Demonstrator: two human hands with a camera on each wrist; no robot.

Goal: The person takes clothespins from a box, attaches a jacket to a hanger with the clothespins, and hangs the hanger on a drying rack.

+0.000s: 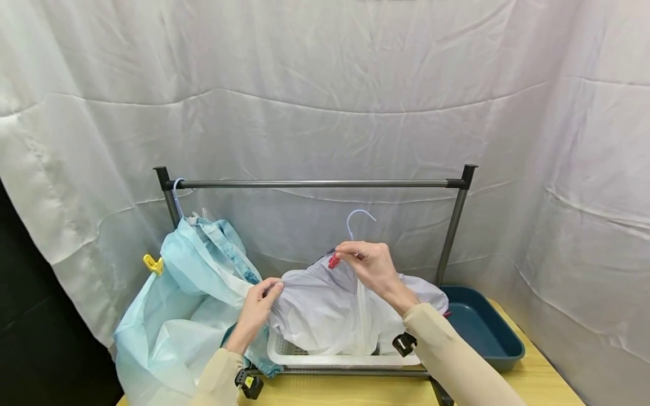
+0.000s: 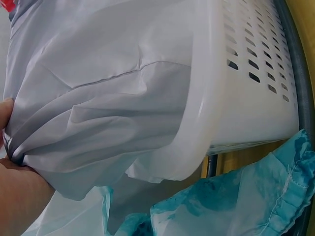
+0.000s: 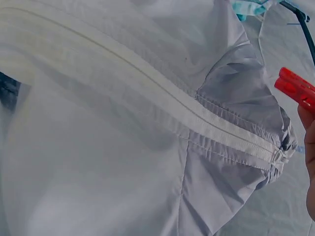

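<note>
1. The right hand (image 1: pixel 369 261) is raised, fingers pinching a red clothespin (image 1: pixel 333 261) at the collar of a pale grey jacket (image 1: pixel 325 310), just below the white hanger (image 1: pixel 358 221) hook.
2. The left hand (image 1: pixel 261 301) grips the jacket's left shoulder.
3. The jacket drapes over a white basket (image 1: pixel 304 355) beneath the rail (image 1: pixel 315 183).
4. To the right stands a blue tub (image 1: pixel 482 327) on the table (image 1: pixel 538 378).

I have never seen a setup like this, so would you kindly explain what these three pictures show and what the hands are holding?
There is no machine here: a person wears one camera on the head and one on each wrist. The head view shows a clothes rail on a wooden table, with a light blue garment hanging at its left end. The left hand grips a pale grey jacket draped over a white basket. The right hand holds the jacket's top by a red clothes peg and a hanger. A dark blue tray sits to the right.
</note>
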